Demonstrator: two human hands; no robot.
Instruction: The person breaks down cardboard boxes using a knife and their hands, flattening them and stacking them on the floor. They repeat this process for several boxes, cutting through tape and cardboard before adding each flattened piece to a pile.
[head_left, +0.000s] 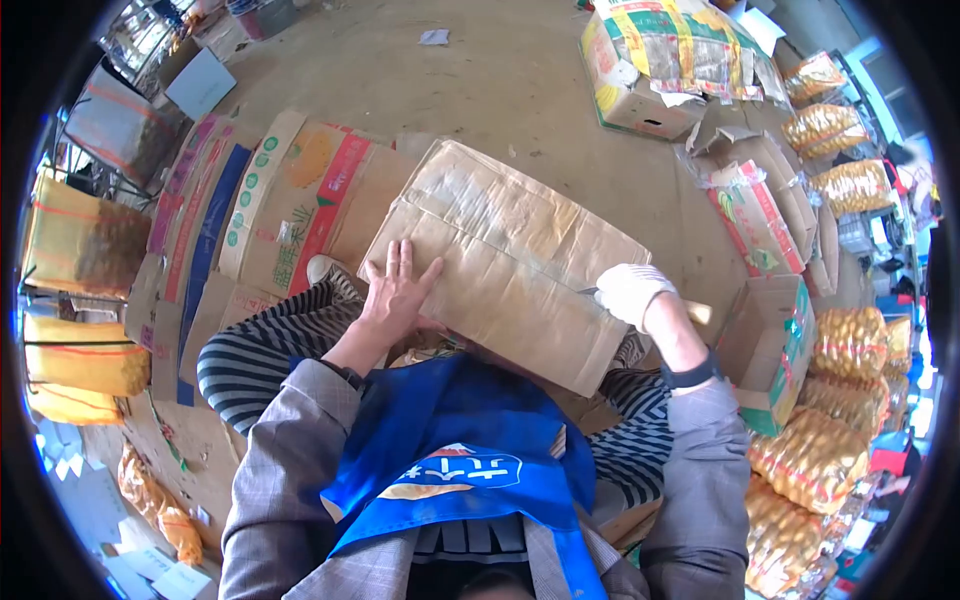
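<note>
A flattened brown cardboard box (500, 260) lies tilted across my knees, creased along its length and scuffed on top. My bare left hand (398, 290) rests flat on its left part with the fingers spread. On the right, my right hand (632, 295) wears a white glove and is closed around a knife (699, 312). The pale wooden handle sticks out behind the glove, and a short dark tip of the blade shows in front, at the cardboard's right part. Most of the blade is hidden or too small to make out.
Printed flattened cartons (290, 200) lie to the left. An open carton (770, 350) and a torn carton (755, 210) stand at the right, with a large taped box (680, 60) beyond. Filled net sacks (810, 460) are stacked along the right; yellow sacks (85, 355) stand left.
</note>
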